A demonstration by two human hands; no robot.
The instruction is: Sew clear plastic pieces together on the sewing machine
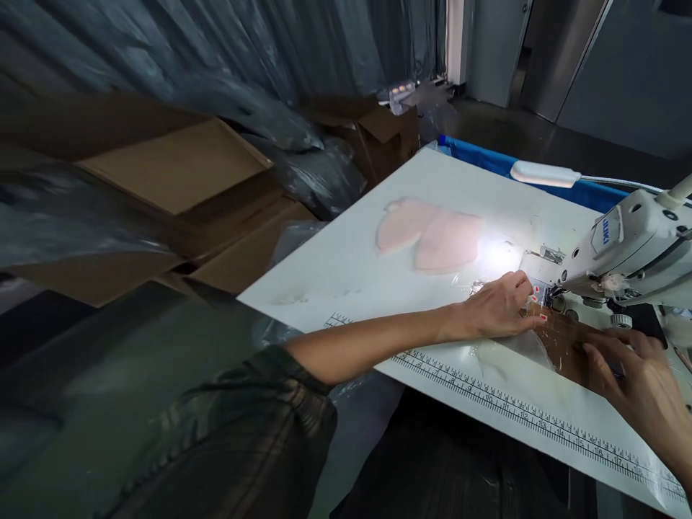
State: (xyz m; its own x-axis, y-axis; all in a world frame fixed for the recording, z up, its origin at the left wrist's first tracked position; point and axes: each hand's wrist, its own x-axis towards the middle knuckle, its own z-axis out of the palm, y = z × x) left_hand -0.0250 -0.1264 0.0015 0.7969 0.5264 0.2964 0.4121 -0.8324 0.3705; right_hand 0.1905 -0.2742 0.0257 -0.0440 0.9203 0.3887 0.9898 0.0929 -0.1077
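Observation:
My left hand (500, 306) is beside the needle area of a white sewing machine (621, 249) marked JUKI. Its fingers are bent and drawn together, with the thumb reaching toward the presser foot (552, 294). What lies under these fingertips is hidden. To the right, my right hand (643, 371) rests over a brown surface (565, 346) in front of the machine head. Its thumb and forefinger come together there, but I cannot make out what is between them. A thin, see-through sheet (527, 349) lies between the hands. Two pale pink fabric pieces (448, 238) lie farther left.
The white tabletop (346, 267) has a printed ruler scale (502, 396) along its front edge. A white lamp (543, 174) lights the needle area. Blue cloth (486, 155) hangs behind the table. Open cardboard boxes (178, 166) and plastic sheeting (335, 166) stand at left.

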